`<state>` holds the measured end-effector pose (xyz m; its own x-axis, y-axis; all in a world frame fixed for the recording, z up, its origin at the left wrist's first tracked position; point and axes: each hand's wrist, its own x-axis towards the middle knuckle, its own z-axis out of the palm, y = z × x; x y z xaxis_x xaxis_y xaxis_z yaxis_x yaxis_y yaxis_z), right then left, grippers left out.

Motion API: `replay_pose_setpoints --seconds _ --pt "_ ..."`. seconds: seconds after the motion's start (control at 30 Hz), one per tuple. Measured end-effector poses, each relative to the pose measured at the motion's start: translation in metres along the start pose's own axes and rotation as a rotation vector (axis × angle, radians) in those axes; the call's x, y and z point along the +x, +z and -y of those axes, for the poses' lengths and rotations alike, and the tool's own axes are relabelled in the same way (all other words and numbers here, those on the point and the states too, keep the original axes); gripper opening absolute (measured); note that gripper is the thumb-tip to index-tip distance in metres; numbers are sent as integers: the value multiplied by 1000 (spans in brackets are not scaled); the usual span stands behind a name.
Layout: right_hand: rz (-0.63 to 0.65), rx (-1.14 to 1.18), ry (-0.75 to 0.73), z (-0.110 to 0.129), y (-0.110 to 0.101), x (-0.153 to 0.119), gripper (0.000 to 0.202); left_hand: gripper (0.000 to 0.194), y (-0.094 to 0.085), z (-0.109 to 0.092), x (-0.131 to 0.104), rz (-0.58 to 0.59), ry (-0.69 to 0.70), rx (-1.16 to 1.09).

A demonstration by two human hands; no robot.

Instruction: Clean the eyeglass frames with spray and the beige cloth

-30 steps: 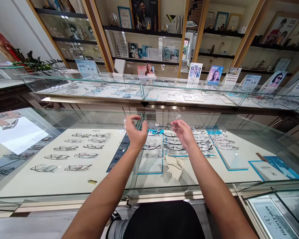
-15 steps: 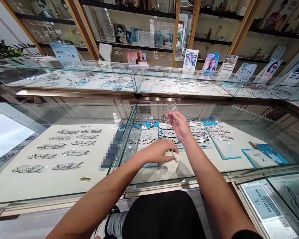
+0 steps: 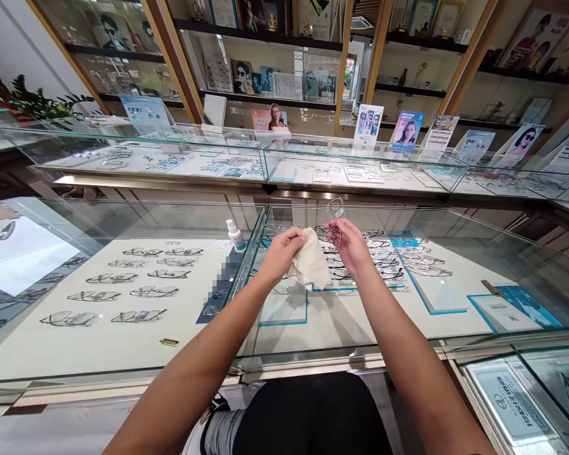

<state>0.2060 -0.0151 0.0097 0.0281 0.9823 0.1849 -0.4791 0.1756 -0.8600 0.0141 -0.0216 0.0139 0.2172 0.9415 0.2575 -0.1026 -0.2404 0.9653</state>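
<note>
A single view is given, taken by a camera worn on the person's head and aimed forward and down. A glass display counter point(image 3: 99, 351) is seen from above at close range, spread across the lower half. The left hand point(image 3: 281, 256) and right hand point(image 3: 353, 246) are framed near the centre, within arm's reach of the lens, with the forearms led in from the bottom edge. The person's black-clothed lap point(image 3: 313, 417) is caught at bottom centre. A second glass counter point(image 3: 171, 184) is shown farther off, and tall wall shelves point(image 3: 265, 100) are cut off by the top edge.
</note>
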Motion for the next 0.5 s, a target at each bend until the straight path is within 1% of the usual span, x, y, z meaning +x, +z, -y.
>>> replay_pose_setpoints --seconds 0.07,0.13,0.2,0.27,0.4,0.5 --pt "6 -7 -6 1 1 -1 29 27 -7 0 6 -151 7 -95" --pt "19 -7 -15 1 2 -3 29 29 -14 1 11 -285 39 -124" --pt "34 -6 -13 2 4 -4 29 30 -19 2 15 -356 60 -117" --pt "55 -10 6 2 6 -6 30 29 -20 3 17 -356 60 -111" --pt "152 -77 71 -1 10 -9 32 29 -15 5 13 -275 53 -88" --pt "200 -131 82 -7 13 -10 33 31 -10 4 8 -208 62 -77"
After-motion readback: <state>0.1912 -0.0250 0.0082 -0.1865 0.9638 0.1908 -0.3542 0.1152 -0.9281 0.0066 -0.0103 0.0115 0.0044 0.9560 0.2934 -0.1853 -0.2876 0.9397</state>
